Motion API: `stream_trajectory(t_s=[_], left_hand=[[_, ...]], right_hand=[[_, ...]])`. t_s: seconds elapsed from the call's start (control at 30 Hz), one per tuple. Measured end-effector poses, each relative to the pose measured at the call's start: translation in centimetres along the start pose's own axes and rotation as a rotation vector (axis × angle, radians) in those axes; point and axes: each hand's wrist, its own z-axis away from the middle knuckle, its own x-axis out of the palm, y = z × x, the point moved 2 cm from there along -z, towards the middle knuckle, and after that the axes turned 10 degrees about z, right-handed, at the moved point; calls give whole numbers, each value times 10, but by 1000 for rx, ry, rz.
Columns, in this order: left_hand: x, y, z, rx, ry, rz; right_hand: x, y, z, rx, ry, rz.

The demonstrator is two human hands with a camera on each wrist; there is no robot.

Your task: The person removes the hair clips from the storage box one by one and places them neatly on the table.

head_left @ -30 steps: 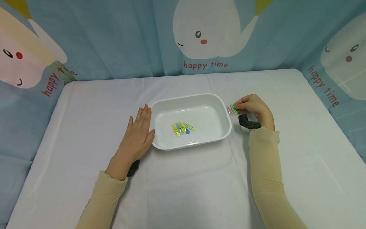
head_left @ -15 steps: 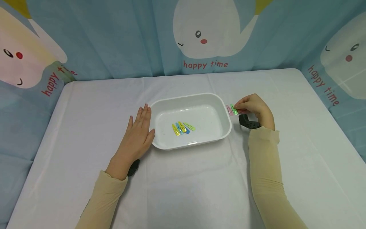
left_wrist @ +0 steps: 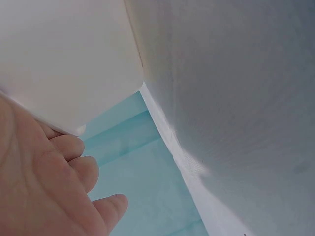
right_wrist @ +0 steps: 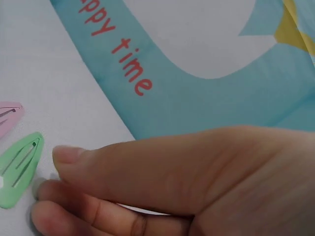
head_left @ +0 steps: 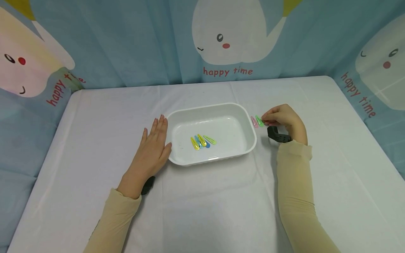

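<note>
A white rectangular tray (head_left: 227, 140) stands mid-table with several snap hair clips (head_left: 202, 141) lying together in it, yellow, blue and light green. Against its left side rests my left hand (head_left: 148, 151), fingers straight; in the left wrist view the fingertips touch the tray wall (left_wrist: 74, 59). Right of the tray, a pink hair clip (head_left: 254, 122) and a green hair clip (head_left: 259, 121) lie side by side on the cloth. My right hand (head_left: 283, 117) is just right of the green clip, fingers loosely bent. In the right wrist view a small gap separates the thumb from the green clip (right_wrist: 19, 167), and no clip shows between thumb and fingers.
A white cloth (head_left: 202, 203) covers the table. Blue curtains (head_left: 133, 42) with printed whales hang along the back and both sides. Each wrist carries a black camera mount, such as the one (head_left: 278, 135) on the right.
My right hand has let go of the green clip and shifted slightly right. The green clip now lies beside the pink one. My left hand and the tray have stayed in place.
</note>
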Motion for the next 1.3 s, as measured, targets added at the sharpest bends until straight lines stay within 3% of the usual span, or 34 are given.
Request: stream_trajectory(t_s=[0.37,0.7,1.0,1.3], left_hand=[[1,0,0,-4,-2,0],[0,0,0,-3,-3,-1],[1,0,-1,-2,-1,-5],[0,-1,-1,-8,-9,-8]], right_hand=[[-2,-1,1,-41,14,-82],[-5,-10,5,-84,80,-69],[-4,-29,15,-217,118,-163],[4,-61,34,-329,106,-134]])
